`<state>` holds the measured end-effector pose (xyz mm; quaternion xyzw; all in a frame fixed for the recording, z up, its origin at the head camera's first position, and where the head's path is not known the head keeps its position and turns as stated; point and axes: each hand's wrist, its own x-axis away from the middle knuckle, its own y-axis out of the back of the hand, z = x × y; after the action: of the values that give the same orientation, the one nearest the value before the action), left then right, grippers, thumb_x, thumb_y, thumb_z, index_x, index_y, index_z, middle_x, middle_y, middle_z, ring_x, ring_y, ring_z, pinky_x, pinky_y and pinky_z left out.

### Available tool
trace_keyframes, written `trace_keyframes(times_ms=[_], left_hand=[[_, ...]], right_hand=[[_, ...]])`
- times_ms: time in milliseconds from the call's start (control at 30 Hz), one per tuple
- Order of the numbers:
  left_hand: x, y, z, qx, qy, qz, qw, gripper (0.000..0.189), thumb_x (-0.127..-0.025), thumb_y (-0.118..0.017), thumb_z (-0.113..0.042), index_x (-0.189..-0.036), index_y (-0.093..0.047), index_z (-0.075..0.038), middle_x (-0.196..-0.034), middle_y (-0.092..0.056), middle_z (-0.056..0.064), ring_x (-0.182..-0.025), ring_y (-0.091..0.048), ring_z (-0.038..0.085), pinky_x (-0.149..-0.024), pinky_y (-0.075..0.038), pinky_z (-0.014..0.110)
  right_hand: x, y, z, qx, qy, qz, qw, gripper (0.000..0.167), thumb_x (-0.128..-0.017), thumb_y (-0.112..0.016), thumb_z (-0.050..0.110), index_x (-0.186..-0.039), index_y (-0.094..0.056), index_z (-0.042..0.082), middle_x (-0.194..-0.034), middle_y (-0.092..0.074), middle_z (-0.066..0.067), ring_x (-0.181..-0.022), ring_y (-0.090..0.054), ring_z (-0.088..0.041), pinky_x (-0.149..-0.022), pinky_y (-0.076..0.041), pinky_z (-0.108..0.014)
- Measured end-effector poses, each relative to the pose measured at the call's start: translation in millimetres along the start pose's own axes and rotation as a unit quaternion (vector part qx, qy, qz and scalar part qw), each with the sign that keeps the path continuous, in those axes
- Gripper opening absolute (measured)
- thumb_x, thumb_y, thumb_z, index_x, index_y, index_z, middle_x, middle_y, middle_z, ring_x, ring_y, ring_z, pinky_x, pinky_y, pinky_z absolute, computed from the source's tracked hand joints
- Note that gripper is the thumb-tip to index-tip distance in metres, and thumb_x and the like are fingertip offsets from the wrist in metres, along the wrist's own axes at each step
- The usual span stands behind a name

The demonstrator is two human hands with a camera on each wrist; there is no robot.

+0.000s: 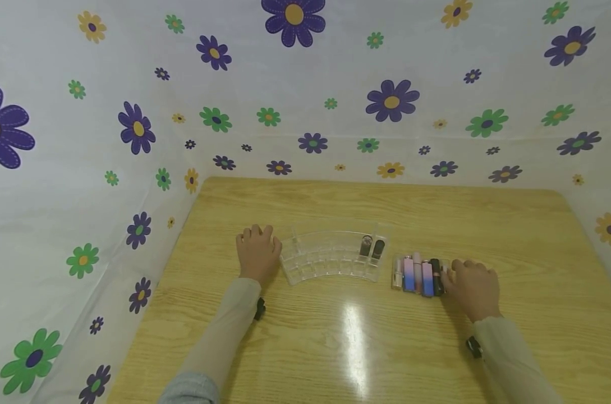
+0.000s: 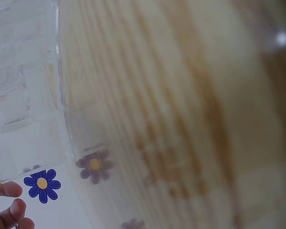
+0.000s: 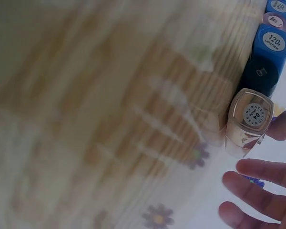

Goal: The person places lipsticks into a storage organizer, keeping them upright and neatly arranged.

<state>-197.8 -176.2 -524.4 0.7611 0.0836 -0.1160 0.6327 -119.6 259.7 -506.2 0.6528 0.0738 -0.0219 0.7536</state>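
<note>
Left hand: fingers lay apart, left of clear tray
Gold tube: right of tray, seemed light, stiff, slick; sides suited gripping
Right hand: fingers spread, right of tray

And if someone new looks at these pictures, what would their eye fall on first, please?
Most likely the big purple flower at the top middle of the white cloth behind the wooden table. Next might come the clear curved tray on the table, with two dark tubes in its right part. To its right, the row of tubes catches attention with pink and blue colours.
</note>
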Motion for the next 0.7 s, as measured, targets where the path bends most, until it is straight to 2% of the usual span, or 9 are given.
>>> trace_keyframes(times_ms=[100,267,500,700], left_hand=[[0.3,-1.3,0.5,0.002,-0.001,-0.002,1.0000,0.032,-0.091,-0.042,-0.029,-0.107,-0.061,-0.010,-0.090,-0.056,0.011,-0.085,-0.052,0.030,-0.087,-0.041,0.050],[0.0,-0.4,-0.4,0.007,0.000,-0.005,1.0000,0.030,-0.090,-0.044,-0.028,-0.106,-0.062,-0.010,-0.089,-0.055,0.011,-0.084,-0.050,0.030,-0.085,-0.041,0.050],[-0.1,3.2,-1.9,0.006,0.005,0.006,0.9999,0.030,-0.090,-0.045,-0.027,-0.108,-0.062,-0.010,-0.091,-0.056,0.011,-0.084,-0.050,0.030,-0.087,-0.040,0.050],[0.0,1.7,-1.5,0.005,0.004,0.004,1.0000,0.030,-0.090,-0.044,-0.028,-0.108,-0.061,-0.010,-0.090,-0.055,0.011,-0.085,-0.050,0.030,-0.087,-0.040,0.051]], right_hand=[[-1.1,-0.7,-1.1,0.014,-0.002,0.033,0.9993,0.030,-0.085,-0.057,0.027,-0.088,-0.062,-0.002,-0.081,-0.065,-0.021,-0.067,-0.060,-0.036,-0.063,-0.046,-0.053],[-3.0,-3.9,-3.6,0.021,0.005,0.034,0.9992,0.030,-0.086,-0.056,0.028,-0.086,-0.062,-0.001,-0.078,-0.065,-0.020,-0.065,-0.059,-0.035,-0.062,-0.046,-0.053],[-5.6,-2.2,-3.3,0.036,0.004,0.073,0.9967,0.036,-0.088,-0.054,0.034,-0.090,-0.062,-0.001,-0.080,-0.064,-0.020,-0.070,-0.060,-0.037,-0.065,-0.047,-0.054],[-5.1,-3.4,-5.3,0.026,0.008,0.086,0.9959,0.032,-0.090,-0.052,0.032,-0.076,-0.052,0.003,-0.069,-0.056,-0.013,-0.062,-0.055,-0.031,-0.058,-0.044,-0.050]])
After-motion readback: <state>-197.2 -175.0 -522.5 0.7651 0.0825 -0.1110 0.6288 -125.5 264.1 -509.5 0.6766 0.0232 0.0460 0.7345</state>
